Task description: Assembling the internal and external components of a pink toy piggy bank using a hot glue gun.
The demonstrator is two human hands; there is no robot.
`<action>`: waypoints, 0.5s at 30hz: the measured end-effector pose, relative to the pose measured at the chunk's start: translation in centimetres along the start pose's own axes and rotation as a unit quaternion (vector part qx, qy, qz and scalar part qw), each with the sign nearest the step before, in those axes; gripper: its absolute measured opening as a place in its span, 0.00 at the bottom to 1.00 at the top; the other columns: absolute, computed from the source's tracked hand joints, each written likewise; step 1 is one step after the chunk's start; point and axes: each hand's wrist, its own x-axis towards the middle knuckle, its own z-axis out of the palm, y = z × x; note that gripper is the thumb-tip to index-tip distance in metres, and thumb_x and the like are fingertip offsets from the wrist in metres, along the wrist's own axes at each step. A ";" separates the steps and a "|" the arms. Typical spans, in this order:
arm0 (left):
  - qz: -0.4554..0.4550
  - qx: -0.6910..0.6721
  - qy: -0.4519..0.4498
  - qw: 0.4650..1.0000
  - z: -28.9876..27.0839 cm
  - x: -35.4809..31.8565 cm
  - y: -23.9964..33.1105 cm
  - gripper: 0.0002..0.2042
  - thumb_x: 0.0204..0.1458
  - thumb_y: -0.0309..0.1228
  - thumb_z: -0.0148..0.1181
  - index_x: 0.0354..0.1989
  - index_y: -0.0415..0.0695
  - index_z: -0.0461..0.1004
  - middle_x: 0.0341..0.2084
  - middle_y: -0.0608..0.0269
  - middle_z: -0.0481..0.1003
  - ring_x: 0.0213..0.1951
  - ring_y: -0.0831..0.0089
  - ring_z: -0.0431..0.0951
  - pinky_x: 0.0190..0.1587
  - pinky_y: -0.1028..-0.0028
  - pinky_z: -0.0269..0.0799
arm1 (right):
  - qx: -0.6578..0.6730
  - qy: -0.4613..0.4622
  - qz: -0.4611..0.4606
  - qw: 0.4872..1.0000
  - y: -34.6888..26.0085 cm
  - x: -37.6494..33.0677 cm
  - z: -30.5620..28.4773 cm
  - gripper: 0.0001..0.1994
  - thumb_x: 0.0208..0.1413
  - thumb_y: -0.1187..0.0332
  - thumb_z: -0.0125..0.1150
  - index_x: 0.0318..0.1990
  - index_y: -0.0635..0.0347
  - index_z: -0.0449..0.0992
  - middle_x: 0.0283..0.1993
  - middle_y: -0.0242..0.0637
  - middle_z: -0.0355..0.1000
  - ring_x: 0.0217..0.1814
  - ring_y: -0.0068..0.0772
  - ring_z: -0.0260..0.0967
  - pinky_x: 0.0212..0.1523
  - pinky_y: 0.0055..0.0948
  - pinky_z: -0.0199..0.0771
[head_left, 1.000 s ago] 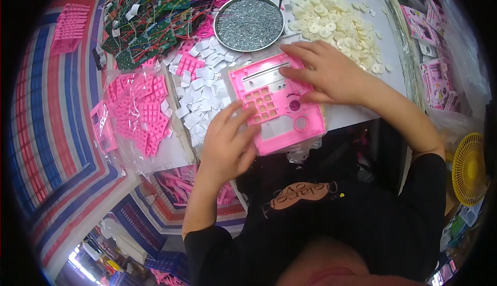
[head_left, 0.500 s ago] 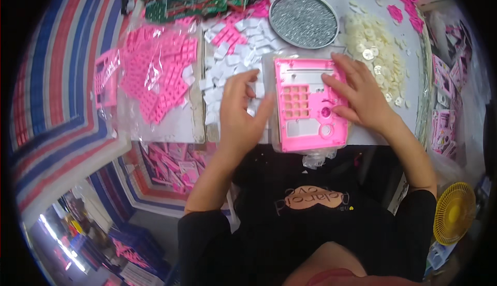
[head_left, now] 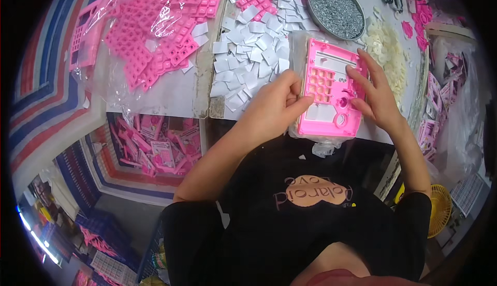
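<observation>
A pink plastic casing (head_left: 331, 127) with a keypad grid of square holes and round openings lies at the table's front edge, over clear plastic wrap. My right hand (head_left: 380, 97) holds its right side, fingers spread along the rim and thumb near the round openings. My left hand (head_left: 279, 102) is at its left edge, fingers curled in and thumb tip touching beside the grid. Whatever those fingers may hold is hidden. A white area (head_left: 321, 112) shows in the casing's lower window. Loose white square pieces (head_left: 248, 60) spread beside my left hand.
Pink button sheets (head_left: 155, 37) lie under clear plastic at the left. A round tray (head_left: 312, 19) of small metal parts stands behind the casing, with cream discs (head_left: 385, 47) to its right. Below the table is a bin of pink parts (head_left: 160, 148). A yellow fan (head_left: 439, 211) stands low right.
My left hand has moved from above the white pieces to the casing's left edge, and its fingers have curled in. My right hand stays on the casing. The whole view has shifted.
</observation>
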 end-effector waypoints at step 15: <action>0.080 -0.013 0.134 0.988 0.1 -1.3 2.4 0.12 0.59 0.26 0.65 0.45 0.38 0.69 0.26 0.70 0.70 0.28 0.85 0.68 0.30 0.83 0.64 | -0.064 0.226 0.158 0.959 6.9 -4.0 -2.2 0.14 0.51 0.64 0.70 0.46 0.54 0.81 0.46 0.34 0.77 0.49 0.43 0.68 0.51 0.39 0.74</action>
